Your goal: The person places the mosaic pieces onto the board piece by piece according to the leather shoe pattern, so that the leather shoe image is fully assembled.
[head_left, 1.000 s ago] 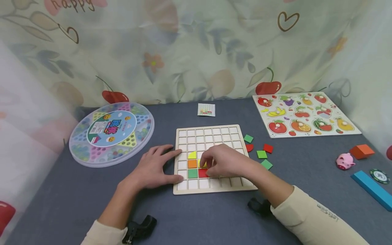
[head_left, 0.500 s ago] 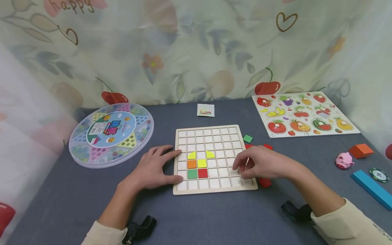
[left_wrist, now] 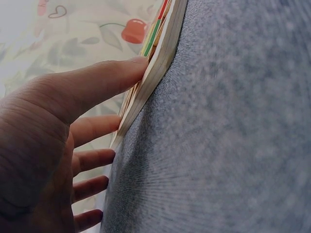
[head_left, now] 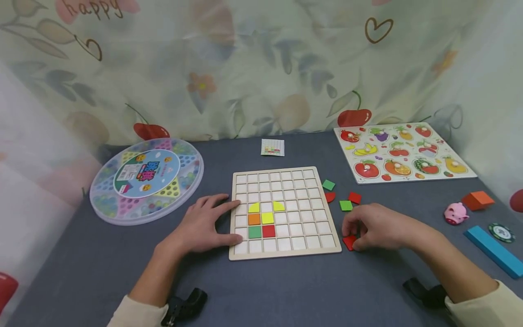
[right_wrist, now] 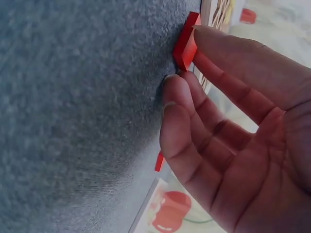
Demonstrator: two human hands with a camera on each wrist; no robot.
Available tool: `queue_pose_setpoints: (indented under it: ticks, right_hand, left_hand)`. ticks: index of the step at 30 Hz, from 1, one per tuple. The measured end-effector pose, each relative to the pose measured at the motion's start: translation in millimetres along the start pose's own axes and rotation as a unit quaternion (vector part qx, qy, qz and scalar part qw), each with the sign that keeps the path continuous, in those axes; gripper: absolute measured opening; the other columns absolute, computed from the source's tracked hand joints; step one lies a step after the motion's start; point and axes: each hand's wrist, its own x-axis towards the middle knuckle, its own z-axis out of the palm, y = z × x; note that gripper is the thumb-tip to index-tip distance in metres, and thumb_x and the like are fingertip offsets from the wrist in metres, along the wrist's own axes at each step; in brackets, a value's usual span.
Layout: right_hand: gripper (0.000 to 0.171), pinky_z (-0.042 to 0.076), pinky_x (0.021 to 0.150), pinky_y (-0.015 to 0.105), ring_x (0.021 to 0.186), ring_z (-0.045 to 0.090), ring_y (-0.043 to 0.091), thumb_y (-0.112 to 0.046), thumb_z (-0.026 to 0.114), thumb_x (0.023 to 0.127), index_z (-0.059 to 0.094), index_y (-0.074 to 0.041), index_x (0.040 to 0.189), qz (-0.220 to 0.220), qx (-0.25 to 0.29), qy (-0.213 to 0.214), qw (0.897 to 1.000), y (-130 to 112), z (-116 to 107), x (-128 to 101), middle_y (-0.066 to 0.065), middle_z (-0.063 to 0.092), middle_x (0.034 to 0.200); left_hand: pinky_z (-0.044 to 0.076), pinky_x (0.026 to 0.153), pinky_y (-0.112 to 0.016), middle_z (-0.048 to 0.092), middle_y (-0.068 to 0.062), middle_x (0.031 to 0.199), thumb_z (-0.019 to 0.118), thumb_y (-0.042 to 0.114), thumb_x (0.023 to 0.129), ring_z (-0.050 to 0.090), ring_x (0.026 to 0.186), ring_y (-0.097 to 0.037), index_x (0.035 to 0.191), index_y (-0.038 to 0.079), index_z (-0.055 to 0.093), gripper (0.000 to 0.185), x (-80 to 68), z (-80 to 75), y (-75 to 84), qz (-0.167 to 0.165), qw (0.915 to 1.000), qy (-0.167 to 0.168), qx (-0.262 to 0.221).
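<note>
Right hand (head_left: 382, 227) down on the desk (head_left: 286, 290) just right of the grid board (head_left: 283, 211), by its near right corner, thumb and forefinger pinching a red tile (head_left: 349, 242). Seen from the right wrist, red tile (right_wrist: 186, 41) tipped up on edge against the grey cloth, thumb on one face, fingertip at its lower edge (other fingers loosely bent, holding nothing).

Left hand (head_left: 202, 225) flat at the board's left edge, fingers straight and spread, thumb tip against the near left corner, forefinger reaching onto the frame. From the left wrist, left hand (left_wrist: 53, 145) pressing thumb to the board's side wall (left_wrist: 155, 63); nothing gripped.

On the board, six coloured tiles in its left-centre cells: yellow quarter-round (head_left: 254, 208), a second yellow quarter-round (head_left: 279, 206) one cell to its right, orange square (head_left: 254, 219) and yellow square (head_left: 267, 218) beneath, green square (head_left: 255, 232) and red square (head_left: 268, 231) below those.

Loose tiles right of the board: green tile (head_left: 328, 185), red rounded tile (head_left: 330, 196), red square tile (head_left: 354, 198), another green tile (head_left: 346, 205) (all apart from the hand).

Behind the board, a small pattern card (head_left: 272, 147). Left of the board, a round marble game box (head_left: 147, 178). Far right of the board, a fruit puzzle (head_left: 402, 152), pink pig (head_left: 455, 212), orange block (head_left: 477, 200), blue bar (head_left: 492, 251) and a green chip (head_left: 500, 232).
</note>
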Motion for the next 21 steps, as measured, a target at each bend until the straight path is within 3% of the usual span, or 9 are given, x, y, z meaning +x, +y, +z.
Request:
queue_pose_setpoints:
  ticks: [10,21]
  right_hand:
    - [0.022,0.049,0.065,0.028,0.072,0.057,0.012,-0.017,0.086,0.082,0.065,-0.021,0.087,0.008,-0.003,0.001,1.000,-9,-7,2,-0.007,0.061,0.078]
    - [0.011,0.050,0.068,0.028,0.077,0.057,0.014,-0.011,0.077,0.089,0.073,-0.018,0.096,-0.047,0.010,0.058,0.997,-43,-16,27,-0.005,0.063,0.081]
  left_hand:
    - [0.026,0.116,-0.070,0.034,-0.009,0.166,0.073,0.065,0.084,0.026,0.150,-0.040,0.157,0.031,0.046,0.086,0.4,0.5,-0.9,0.003,1.0000,-0.001,-0.002]
    - [0.025,0.117,-0.070,0.033,-0.009,0.166,0.073,0.066,0.083,0.026,0.150,-0.040,0.157,0.032,0.045,0.086,0.2,0.7,-1.4,0.000,1.0000,-0.004,-0.003]
